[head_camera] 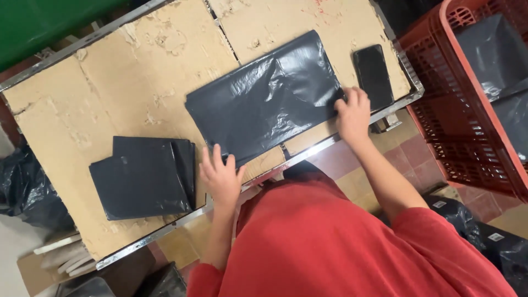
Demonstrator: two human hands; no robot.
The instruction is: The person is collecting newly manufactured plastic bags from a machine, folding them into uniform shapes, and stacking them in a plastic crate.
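Head view: black plastic bag point(267, 99) flat between left hand point(221, 177) and right hand point(353, 114), fingers spread on its edges.

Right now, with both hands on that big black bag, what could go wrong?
1. The black phone lies close beside the right hand, near the table's metal edge; a sideways sweep might knock it off.
2. The black plastic bag looks slick and crinkled, so it could slide or crease unevenly under the left hand.
3. The stack of folded bags sits near the table's front edge; a bump might push it over.
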